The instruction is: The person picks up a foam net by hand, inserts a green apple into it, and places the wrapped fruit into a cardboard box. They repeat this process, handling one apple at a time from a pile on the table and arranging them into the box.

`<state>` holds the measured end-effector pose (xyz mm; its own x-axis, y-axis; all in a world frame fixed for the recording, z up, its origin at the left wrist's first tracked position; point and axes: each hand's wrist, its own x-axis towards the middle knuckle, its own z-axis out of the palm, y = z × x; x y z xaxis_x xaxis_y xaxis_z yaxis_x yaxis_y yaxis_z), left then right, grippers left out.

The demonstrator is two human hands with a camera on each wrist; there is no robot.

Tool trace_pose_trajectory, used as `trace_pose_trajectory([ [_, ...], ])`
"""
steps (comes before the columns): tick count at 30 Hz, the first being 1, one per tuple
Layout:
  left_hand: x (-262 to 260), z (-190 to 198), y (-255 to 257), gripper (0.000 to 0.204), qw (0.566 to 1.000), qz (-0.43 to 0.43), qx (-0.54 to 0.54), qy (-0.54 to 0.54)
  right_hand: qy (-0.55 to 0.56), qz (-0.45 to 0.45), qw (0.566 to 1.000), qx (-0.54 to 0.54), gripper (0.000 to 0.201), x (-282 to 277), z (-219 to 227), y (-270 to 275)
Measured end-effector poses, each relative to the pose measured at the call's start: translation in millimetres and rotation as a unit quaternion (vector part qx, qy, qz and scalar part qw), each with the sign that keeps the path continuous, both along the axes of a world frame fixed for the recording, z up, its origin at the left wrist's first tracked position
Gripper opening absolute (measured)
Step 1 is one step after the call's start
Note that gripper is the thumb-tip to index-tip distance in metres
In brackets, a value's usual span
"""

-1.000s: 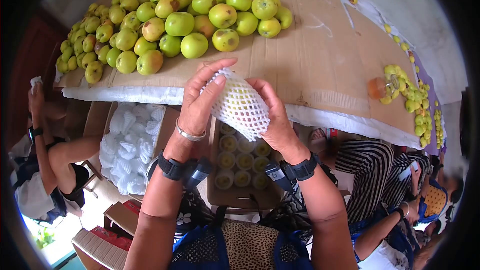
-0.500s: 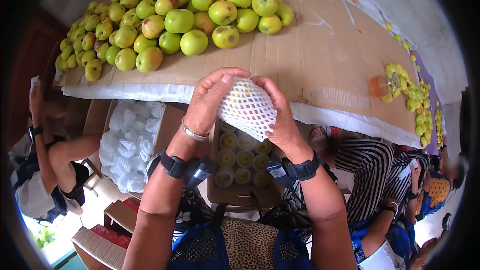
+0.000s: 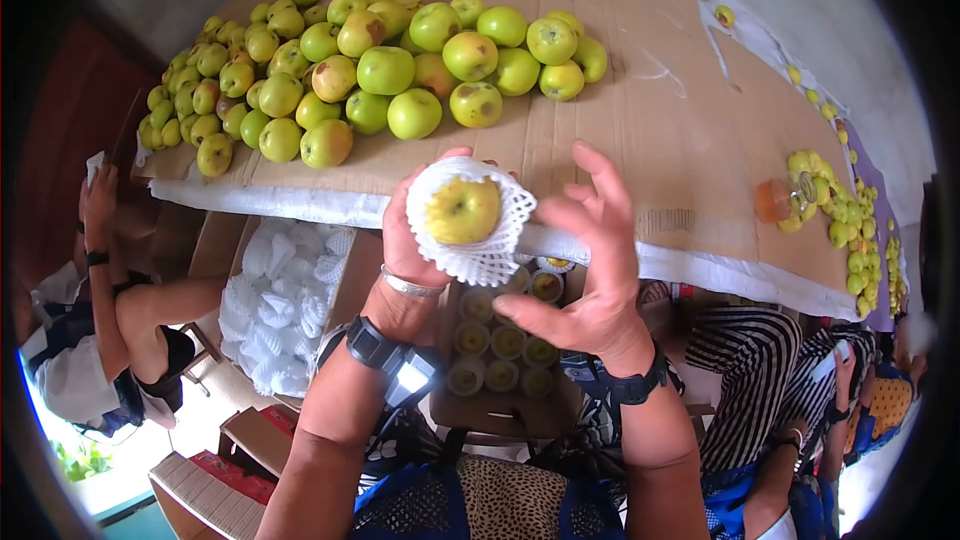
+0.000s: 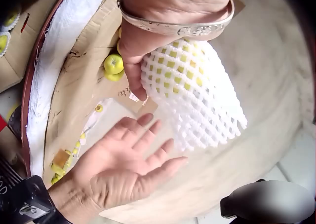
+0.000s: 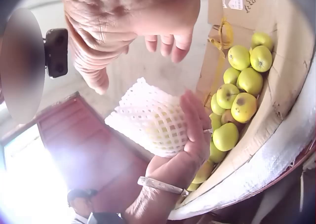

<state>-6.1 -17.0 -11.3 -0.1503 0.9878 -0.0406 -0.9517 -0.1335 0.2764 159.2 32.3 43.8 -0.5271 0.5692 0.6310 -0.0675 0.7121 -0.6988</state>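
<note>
A yellow-green apple (image 3: 465,210) sits in a white foam net sleeve (image 3: 482,268), its stem end showing through the sleeve's opening in the head view. My left hand (image 3: 402,245) holds the wrapped apple, with fingers and thumb curved around the net. The net's loose end flares out beyond the fruit in the left wrist view. To the right, my right hand (image 3: 605,275) is apart from the sleeve, its fingers spread and slightly bent, holding nothing. Just beyond both hands, a heap of green apples (image 3: 385,70) lies on the cardboard-covered table (image 3: 660,155).
Below the table edge, a carton (image 3: 505,408) contains several net-wrapped apples in rows. Left of it, white foam nets (image 3: 275,290) fill another box. A jar with an orange-brown band (image 3: 773,201) stands by more apples at the right. Other people sit on both sides.
My right hand has let go of the sleeve and opened out to the right. The wrapped apple, now in the left hand alone, has turned so its stem end shows.
</note>
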Motion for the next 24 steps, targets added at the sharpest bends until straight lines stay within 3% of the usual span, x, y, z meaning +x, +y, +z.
trace_pose_trajectory([
  [1, -4, -10, 1, 0.049, 0.999, -0.023, 0.019, -0.017, -0.078, -0.018, 0.996, 0.044, 0.058, -1, 3, -3],
  [3, -10, -19, 4, 0.054, 0.994, -0.074, 0.057, -0.052, -0.107, -0.057, 0.988, 0.096, 0.045, -8, 0, -9],
  [4, -7, -17, 4, 0.055, 0.999, -0.038, 0.005, 0.01, -0.115, -0.056, 0.986, 0.109, 0.041, -8, -3, -8],
  [9, -2, -7, 3, 0.048, 0.998, -0.034, -0.048, -0.009, -0.137, -0.053, 0.981, 0.126, 0.027, -9, -10, -3],
  [14, -1, -8, 5, 0.048, 0.996, -0.048, -0.073, 0.0, -0.066, -0.053, 0.987, 0.136, 0.025, -11, -11, -3],
  [17, 9, -1, 4, 0.049, 0.991, -0.051, -0.07, 0.098, -0.05, -0.059, 0.991, 0.106, 0.024, -12, -12, -5],
  [21, 17, -5, 1, 0.049, 0.989, -0.133, -0.056, 0.023, -0.071, -0.075, 0.986, 0.133, 0.016, -10, -9, -5],
  [22, 18, -9, 0, 0.049, 0.985, -0.16, -0.033, -0.048, -0.078, -0.066, 0.985, 0.141, 0.02, -9, -10, -3],
  [24, 18, -7, -1, 0.049, 0.985, -0.164, -0.04, -0.042, -0.094, -0.052, 0.981, 0.16, 0.027, -6, -13, 2],
])
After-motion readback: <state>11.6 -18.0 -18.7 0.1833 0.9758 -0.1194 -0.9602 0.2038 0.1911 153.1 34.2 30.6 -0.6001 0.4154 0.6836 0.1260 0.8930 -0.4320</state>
